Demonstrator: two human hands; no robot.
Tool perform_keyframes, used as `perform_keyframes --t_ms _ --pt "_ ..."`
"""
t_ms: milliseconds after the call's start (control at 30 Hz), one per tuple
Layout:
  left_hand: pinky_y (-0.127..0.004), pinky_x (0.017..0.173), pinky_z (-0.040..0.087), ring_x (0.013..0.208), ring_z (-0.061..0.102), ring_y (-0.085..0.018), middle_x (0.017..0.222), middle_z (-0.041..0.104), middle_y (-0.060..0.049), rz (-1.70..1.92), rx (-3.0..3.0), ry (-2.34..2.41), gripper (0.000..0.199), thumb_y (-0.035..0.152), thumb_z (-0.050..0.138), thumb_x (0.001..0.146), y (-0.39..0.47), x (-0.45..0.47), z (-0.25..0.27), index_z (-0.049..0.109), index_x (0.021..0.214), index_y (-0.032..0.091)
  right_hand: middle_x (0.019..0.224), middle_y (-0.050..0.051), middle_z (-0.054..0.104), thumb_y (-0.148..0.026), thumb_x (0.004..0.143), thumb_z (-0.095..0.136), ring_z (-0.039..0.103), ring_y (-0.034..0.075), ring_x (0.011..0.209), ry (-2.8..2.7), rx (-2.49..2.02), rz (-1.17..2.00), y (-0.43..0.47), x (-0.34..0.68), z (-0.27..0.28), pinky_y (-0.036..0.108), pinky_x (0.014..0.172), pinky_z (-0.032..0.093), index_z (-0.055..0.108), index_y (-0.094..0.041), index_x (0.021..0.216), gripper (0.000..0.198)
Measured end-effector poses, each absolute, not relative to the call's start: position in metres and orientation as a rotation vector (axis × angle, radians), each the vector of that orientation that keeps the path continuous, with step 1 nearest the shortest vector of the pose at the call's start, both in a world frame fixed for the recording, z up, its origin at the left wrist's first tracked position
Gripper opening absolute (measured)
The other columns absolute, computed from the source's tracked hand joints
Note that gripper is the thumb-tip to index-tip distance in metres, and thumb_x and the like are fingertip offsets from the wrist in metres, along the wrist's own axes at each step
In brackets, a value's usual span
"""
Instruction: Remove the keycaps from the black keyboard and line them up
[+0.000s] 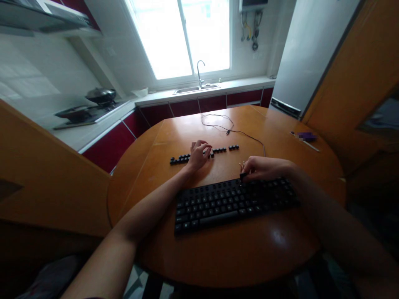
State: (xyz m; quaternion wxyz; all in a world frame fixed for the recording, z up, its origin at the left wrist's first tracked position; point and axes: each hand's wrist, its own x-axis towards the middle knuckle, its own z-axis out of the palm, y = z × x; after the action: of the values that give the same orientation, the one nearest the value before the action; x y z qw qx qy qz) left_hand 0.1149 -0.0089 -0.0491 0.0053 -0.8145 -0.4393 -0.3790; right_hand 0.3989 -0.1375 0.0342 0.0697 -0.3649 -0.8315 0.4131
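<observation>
Keycaps are handled above a black keyboard (pixel 235 201) on the round tabletop (pixel 218 257).

The left hand (pixel 198 155) is curled over the loose keycap row (pixel 202 153), grip apparently closed; the right hand (pixel 264 168) is pinched on a keycap (pixel 242 176) at the keyboard's top edge.

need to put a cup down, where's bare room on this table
Bare patches: the table edge in front of the keyboard, and the left side beside it. Crowded: the middle strip, where the left hand rests on the keycaps, the right hand and the cable.
</observation>
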Motion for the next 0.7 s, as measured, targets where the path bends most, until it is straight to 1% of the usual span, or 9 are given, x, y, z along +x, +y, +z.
perform_keyframes --t_ms 100,233,400,533,700 --pt "-0.039 0.100 0.041 0.108 0.052 -0.024 0.107 0.063 -0.006 -1.200 -2.539 -1.397 0.016 0.028 0.060 0.096 -0.009 0.115 -0.048 0.075 0.097 0.023 0.070 0.002 0.065 -0.036 0.088 0.065 0.052 0.013 0.062 -2.538 -1.152 1.219 -0.139 0.394 0.034 0.026 0.060 0.040 0.073 -0.013 0.079 0.026" --pt "-0.038 0.098 0.042 0.107 0.052 -0.024 0.105 0.064 -0.006 -1.224 -2.532 -1.407 0.017 0.028 0.058 0.096 -0.009 0.115 -0.048 0.075 0.096 0.023 0.073 0.004 0.068 -0.029 0.090 0.058 0.057 0.014 0.063 -2.495 -1.166 1.173 -0.138 0.386 0.031 0.026 0.059 0.041 0.068 -0.014 0.079 0.020" --pt "-0.038 0.097 0.043 0.104 0.053 -0.023 0.103 0.065 -0.006 -1.258 -2.547 -1.382 0.017 0.027 0.059 0.096 -0.008 0.116 -0.050 0.075 0.095 0.022 0.076 0.005 0.070 -0.033 0.089 0.061 0.060 0.015 0.067 -2.467 -1.145 1.292 -0.136 0.395 0.032 0.026 0.061 0.043 0.071 -0.013 0.081 0.023" --pt "-0.038 0.097 0.042 0.104 0.054 -0.023 0.103 0.065 -0.006 -1.264 -2.544 -1.382 0.016 0.027 0.060 0.095 -0.008 0.116 -0.051 0.075 0.094 0.022 0.064 0.001 0.064 -0.039 0.084 0.067 0.052 0.012 0.058 -2.524 -1.174 1.245 -0.139 0.405 0.037 0.025 0.054 0.037 0.075 -0.012 0.077 0.028" --pt "-0.038 0.097 0.042 0.104 0.053 -0.023 0.103 0.065 -0.006 -1.243 -2.563 -1.376 0.015 0.025 0.060 0.095 -0.008 0.116 -0.052 0.075 0.095 0.022 0.059 -0.001 0.059 -0.033 0.085 0.064 0.045 0.010 0.052 -2.551 -1.224 1.166 -0.144 0.400 0.039 0.025 0.051 0.035 0.074 -0.013 0.073 0.025"
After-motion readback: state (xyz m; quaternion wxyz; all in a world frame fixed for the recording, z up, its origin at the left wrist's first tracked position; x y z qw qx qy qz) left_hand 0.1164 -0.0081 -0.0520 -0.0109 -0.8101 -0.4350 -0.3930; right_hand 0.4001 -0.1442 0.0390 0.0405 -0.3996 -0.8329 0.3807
